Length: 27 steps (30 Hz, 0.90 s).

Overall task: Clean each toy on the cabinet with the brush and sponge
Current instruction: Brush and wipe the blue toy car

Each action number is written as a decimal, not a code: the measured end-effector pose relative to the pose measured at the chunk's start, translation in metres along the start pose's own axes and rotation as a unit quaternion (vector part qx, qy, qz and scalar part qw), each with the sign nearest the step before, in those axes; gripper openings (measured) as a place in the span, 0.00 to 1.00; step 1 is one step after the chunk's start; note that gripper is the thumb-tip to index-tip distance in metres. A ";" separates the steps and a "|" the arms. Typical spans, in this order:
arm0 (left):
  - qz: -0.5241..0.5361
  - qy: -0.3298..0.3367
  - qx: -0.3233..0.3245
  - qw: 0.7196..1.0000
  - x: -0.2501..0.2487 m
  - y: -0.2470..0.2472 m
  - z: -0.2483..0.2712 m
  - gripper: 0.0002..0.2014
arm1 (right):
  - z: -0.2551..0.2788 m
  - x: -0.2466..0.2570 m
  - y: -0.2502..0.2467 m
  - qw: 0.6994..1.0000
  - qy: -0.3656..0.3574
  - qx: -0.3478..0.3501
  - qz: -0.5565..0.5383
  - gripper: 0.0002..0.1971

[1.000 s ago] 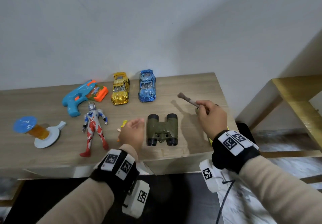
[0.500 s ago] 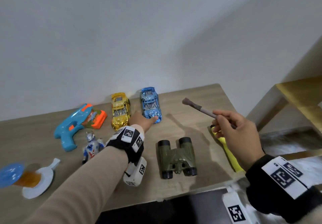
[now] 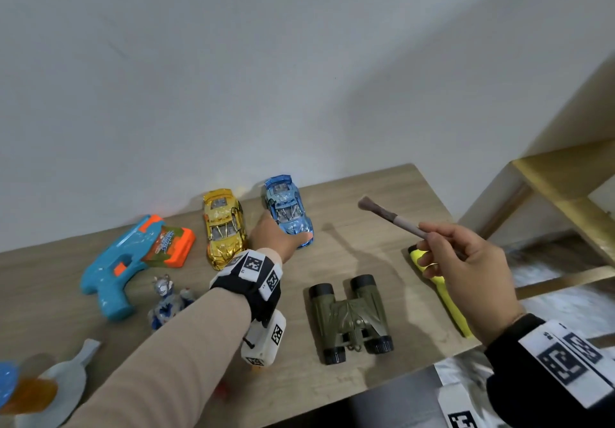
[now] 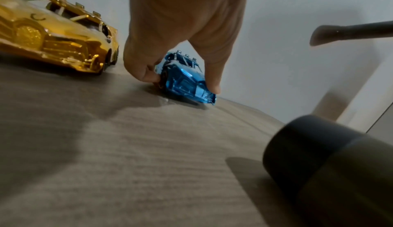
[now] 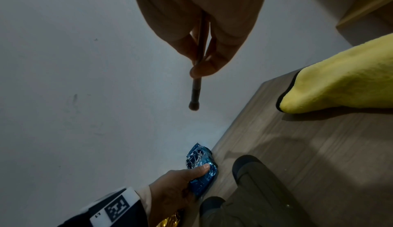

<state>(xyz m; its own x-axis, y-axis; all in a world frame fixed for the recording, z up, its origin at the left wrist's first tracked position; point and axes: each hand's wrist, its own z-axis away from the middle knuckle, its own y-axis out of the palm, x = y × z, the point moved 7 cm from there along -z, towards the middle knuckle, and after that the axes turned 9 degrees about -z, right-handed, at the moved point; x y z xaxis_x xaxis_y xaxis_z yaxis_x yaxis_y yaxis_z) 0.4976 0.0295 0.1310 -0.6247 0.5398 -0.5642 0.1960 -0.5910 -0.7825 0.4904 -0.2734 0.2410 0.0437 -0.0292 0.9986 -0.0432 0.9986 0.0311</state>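
At the cabinet's point(image 3: 382, 254) back edge, toward 12 o'clock, the left hand point(image 3: 273, 239) pinches the blue toy car point(image 3: 288, 209) by its sides (wheels seemingly still down). The right hand point(image 3: 466, 268) grips the brush point(image 3: 389, 215), aloft at 2 o'clock. Likely next: lift the car, bring the bristles to it.

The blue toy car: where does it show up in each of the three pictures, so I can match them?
Head view: the blue toy car sits at the back of the cabinet, centre, the left hand gripping its near end.
Left wrist view: centre, pinched between thumb and finger.
Right wrist view: bottom centre, by the wall.
Shared landmark: the brush, held in the right hand, appears in all three views.
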 end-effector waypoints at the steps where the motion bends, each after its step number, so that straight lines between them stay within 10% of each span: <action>1: 0.013 -0.001 0.001 1.000 0.000 -0.001 0.000 0.36 | 0.000 0.002 0.000 1.000 -0.002 -0.001 0.001 0.09; 12: 0.175 0.002 0.071 0.982 0.001 0.001 -0.015 0.48 | 0.005 0.004 0.005 1.000 0.002 -0.001 0.003 0.09; 20: 0.292 -0.060 0.087 0.951 0.002 0.004 -0.024 0.23 | 0.011 0.004 -0.001 1.000 0.003 -0.013 0.001 0.09; 27: 0.354 -0.065 0.099 0.928 0.000 0.000 -0.012 0.31 | 0.026 0.013 -0.009 0.999 -0.009 -0.030 -0.015 0.10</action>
<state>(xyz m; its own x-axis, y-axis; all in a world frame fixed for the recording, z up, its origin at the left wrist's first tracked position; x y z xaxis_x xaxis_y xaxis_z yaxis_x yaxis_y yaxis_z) 0.5068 0.0367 0.1281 -0.4818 -0.0947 -0.8712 0.4573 -0.8752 -0.1578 0.4659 -0.2838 0.2547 0.0267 -0.0587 0.9979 0.0176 0.9981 0.0582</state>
